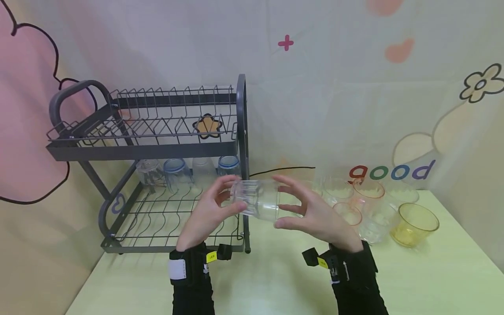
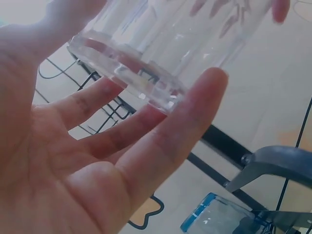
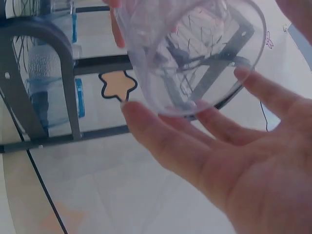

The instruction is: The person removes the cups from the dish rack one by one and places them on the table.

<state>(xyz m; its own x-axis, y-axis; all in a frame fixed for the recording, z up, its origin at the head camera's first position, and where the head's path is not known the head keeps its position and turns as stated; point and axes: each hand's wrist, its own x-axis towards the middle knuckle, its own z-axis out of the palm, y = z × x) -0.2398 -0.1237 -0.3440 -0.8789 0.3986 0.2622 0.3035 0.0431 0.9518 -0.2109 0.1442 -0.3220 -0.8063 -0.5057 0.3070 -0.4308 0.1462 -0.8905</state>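
Note:
A clear drinking glass point(image 1: 257, 199) with a fluted lower part lies sideways in the air between both hands, above the table. My left hand point(image 1: 205, 213) grips its thick base point(image 2: 129, 68) on the left, thumb in front and fingers behind. From the other side my right hand point(image 1: 316, 213) holds the open rim point(image 3: 265, 34) with thumb and spread fingertips. In the right wrist view, the fingers curve round the mouth of the glass and the palm stays apart from it.
At left stands a grey two-tier dish rack point(image 1: 141, 152); several glasses, including a blue one point(image 1: 176, 170), stand upside down on its lower tier. Several clear and pink-rimmed glasses crowd the table's right side, beside a yellow glass point(image 1: 413, 225). A printed cloth point(image 1: 315, 87) hangs behind.

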